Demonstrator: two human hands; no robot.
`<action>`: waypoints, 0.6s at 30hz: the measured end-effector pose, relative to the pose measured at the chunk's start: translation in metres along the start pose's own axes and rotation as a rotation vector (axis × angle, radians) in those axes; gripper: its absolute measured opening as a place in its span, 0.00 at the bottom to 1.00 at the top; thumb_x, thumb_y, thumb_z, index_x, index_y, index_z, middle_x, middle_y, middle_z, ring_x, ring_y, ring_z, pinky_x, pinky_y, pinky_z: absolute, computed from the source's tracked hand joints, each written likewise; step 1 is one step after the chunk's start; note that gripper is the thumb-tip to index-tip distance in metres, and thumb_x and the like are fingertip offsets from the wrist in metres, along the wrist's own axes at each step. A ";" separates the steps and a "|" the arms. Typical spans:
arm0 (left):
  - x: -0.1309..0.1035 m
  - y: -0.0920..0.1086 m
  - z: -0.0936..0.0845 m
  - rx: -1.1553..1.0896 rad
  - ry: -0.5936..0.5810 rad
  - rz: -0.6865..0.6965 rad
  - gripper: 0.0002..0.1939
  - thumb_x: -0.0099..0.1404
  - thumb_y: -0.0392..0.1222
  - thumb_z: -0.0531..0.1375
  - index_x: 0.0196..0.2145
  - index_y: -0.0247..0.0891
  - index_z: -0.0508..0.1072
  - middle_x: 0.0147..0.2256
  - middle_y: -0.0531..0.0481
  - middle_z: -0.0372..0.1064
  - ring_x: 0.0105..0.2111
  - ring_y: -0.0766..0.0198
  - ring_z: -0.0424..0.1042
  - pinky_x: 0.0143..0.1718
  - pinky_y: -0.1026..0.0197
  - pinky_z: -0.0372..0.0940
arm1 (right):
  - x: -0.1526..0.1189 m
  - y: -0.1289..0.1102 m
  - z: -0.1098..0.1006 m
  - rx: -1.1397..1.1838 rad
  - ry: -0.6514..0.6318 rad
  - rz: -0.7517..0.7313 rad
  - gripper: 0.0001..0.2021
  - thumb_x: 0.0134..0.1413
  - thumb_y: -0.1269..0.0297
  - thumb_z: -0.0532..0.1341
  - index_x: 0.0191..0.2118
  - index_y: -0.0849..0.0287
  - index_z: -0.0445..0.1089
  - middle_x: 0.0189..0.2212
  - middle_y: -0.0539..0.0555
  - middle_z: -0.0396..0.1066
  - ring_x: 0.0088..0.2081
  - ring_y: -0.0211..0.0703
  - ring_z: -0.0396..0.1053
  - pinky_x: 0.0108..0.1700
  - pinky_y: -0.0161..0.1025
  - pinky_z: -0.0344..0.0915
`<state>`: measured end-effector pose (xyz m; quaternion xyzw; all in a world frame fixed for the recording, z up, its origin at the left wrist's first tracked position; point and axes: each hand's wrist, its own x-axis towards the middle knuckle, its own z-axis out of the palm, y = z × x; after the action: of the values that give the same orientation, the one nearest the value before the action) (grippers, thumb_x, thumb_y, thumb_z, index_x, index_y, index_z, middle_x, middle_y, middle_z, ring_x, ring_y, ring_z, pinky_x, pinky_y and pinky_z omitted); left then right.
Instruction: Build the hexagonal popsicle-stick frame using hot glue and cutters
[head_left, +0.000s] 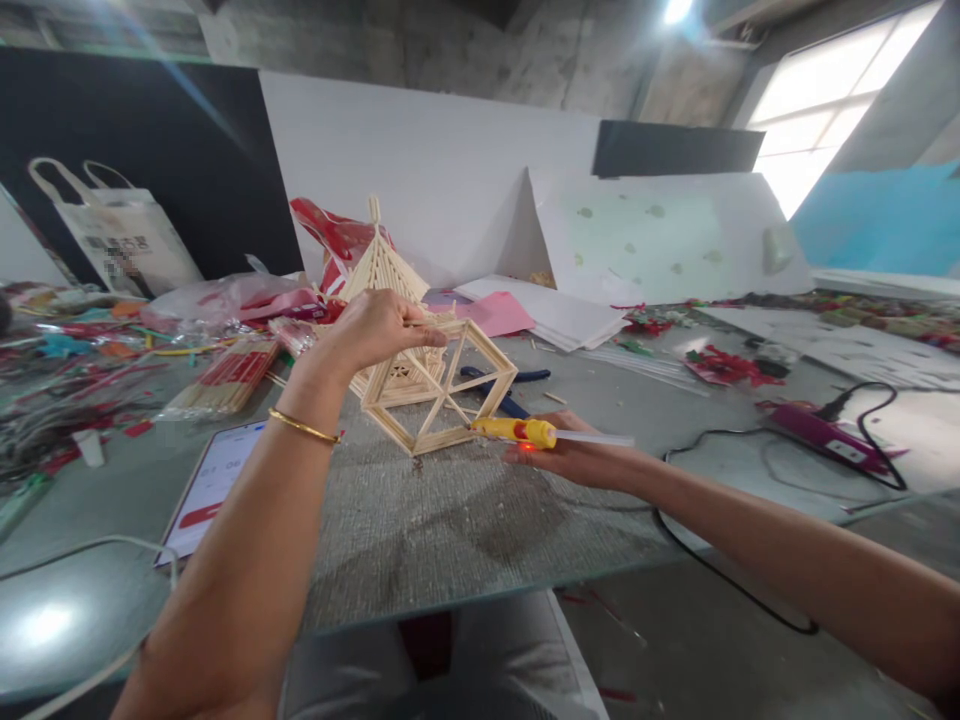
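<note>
Mid-frame, a yellow glue gun [517, 431] points leftward at the lower right edge of a hexagonal stick frame [441, 394].

Gun and glue stick [596, 437] lie nearly level across the picture, nozzle to the left, stick trailing right; whether the tip touches the wood or sits just in front, I cannot tell. The right hand [562, 455] is nearer that edge, closed about the gun, its fingers partly hidden behind it. From the upper left of the hexagon, the left hand [394, 325] pinches the top rim between thumb and fingers, leaving the spoked face tilted toward the viewer. A peaked stick structure [386, 265] stands behind the left hand; blue-handled pliers [529, 376] lie behind the hexagon's right side.
</note>
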<state>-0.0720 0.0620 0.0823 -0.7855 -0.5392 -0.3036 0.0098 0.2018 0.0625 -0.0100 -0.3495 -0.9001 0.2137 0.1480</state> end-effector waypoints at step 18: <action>0.000 0.002 -0.001 -0.021 0.003 0.006 0.27 0.52 0.55 0.61 0.13 0.38 0.50 0.15 0.59 0.39 0.17 0.72 0.43 0.20 0.62 0.40 | 0.001 0.000 0.010 -0.056 -0.002 0.005 0.19 0.54 0.48 0.55 0.25 0.61 0.62 0.21 0.48 0.60 0.22 0.32 0.53 0.24 0.34 0.50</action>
<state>-0.0707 0.0605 0.0835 -0.7866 -0.5337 -0.3104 0.0032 0.1972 0.0607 -0.0181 -0.3557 -0.9051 0.1890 0.1364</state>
